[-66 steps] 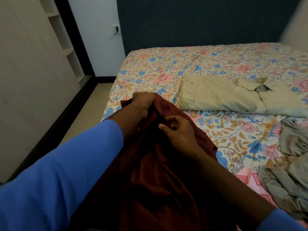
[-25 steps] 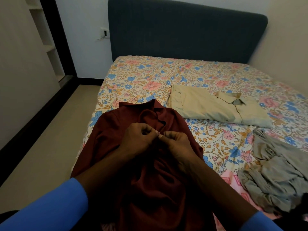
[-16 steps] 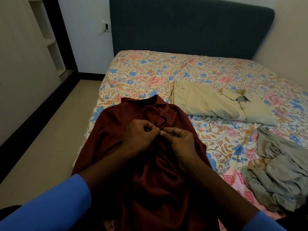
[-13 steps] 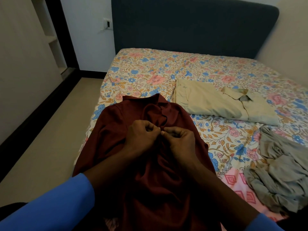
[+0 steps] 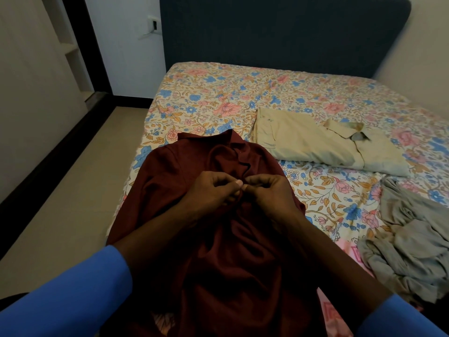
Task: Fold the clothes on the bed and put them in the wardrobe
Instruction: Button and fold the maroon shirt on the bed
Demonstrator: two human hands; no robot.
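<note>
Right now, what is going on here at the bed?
A person has a maroon shirt spread on the bed. The left hand and right hand both pinch its front opening below the collar, apparently fastening a button. A folded beige shirt lies farther back; a crumpled grey garment lies at the right, not yet folded.

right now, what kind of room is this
Likely a bedroom: a bed with a floral sheet, a dark blue padded headboard behind it, and a folded beige collared shirt on top.

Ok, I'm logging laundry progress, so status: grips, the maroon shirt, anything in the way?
Left grip and right grip pinch maroon shirt front, below collar. Shirt spread on bed, not yet folded. Grey garment crumpled to its right, apart.
</note>
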